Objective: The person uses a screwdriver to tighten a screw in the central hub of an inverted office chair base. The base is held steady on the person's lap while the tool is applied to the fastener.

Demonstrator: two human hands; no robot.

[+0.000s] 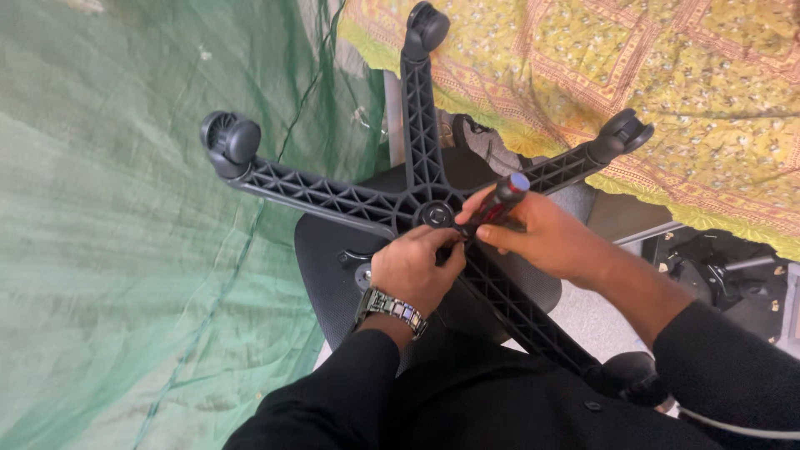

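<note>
even soft daylight, slight blur, no glare

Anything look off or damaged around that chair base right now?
The office chair is upside down, its black star base pointing up. The right hand holds a red-handled screwdriver at the hub; the left hand steadies it. No damage visible.

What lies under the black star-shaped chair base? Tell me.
Under the chair base sits the black mesh seat, upside down, with a metal fitting showing beside the left hand. The centre under the hub is covered by both hands and the base.
</note>
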